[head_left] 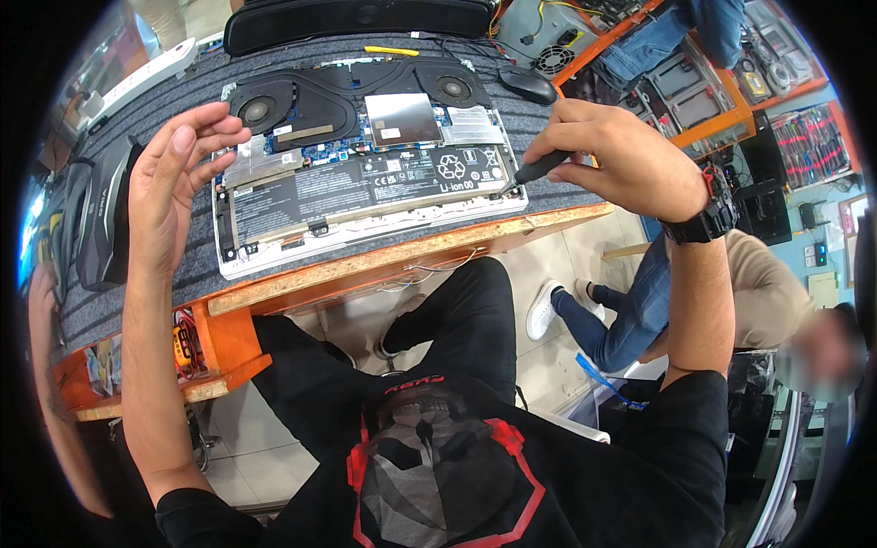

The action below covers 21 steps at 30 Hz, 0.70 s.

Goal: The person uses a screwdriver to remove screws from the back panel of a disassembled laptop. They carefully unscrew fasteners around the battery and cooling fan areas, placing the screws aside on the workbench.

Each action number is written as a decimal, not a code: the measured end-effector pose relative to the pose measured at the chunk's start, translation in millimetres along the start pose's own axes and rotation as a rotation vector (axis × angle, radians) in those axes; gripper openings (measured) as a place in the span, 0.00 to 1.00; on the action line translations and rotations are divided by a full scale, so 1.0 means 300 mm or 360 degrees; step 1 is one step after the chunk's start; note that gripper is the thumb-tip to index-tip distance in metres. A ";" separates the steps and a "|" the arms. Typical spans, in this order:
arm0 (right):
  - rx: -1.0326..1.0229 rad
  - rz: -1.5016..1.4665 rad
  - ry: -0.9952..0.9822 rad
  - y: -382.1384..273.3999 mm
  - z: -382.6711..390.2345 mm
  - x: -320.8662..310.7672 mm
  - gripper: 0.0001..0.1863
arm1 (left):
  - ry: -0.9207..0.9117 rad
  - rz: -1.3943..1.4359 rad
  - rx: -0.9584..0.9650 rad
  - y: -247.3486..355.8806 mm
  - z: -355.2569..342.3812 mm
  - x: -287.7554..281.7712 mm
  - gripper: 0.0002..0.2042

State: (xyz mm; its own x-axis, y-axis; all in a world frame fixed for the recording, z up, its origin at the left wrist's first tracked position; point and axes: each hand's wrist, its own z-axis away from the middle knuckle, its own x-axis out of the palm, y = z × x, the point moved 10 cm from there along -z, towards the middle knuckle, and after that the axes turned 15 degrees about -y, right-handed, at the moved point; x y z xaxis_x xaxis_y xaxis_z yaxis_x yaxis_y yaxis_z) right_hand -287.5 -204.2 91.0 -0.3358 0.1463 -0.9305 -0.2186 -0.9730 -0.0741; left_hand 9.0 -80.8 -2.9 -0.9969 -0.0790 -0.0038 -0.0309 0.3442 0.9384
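Note:
An opened laptop point(365, 233) lies on the ribbed grey mat with its inside facing up. Its wide black battery point(338, 194) fills the near half, and two fans point(259, 112) sit toward the far corners. My right hand point(607, 151) grips a dark-handled screwdriver point(541, 169), whose tip is down at the battery's near right corner. Whether the tip sits in a screw is too small to tell. My left hand point(178, 169) is raised beside the laptop's left side, fingers apart and curved, holding nothing.
A black mouse point(527, 86) lies right of the laptop, and a yellow stick point(391, 51) behind it. Further back stands a long black speaker-like bar point(361, 27). At left are a white power strip point(146, 80), a black case point(108, 219) and another person's arm point(64, 402). Someone sits at right.

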 end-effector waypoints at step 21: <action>0.0491 0.0605 -0.0274 0.024 -0.055 -0.012 0.14 | 0.0326 -0.0162 0.0140 0.085 0.026 -0.183 0.22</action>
State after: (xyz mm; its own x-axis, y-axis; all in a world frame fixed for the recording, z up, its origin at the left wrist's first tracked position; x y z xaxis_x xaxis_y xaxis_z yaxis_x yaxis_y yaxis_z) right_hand -272.6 -214.6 87.8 -0.5841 -0.1550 -0.7967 -0.3030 -0.8690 0.3912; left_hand 62.5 -60.4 18.7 -0.9530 -0.3024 -0.0185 -0.1458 0.4043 0.9030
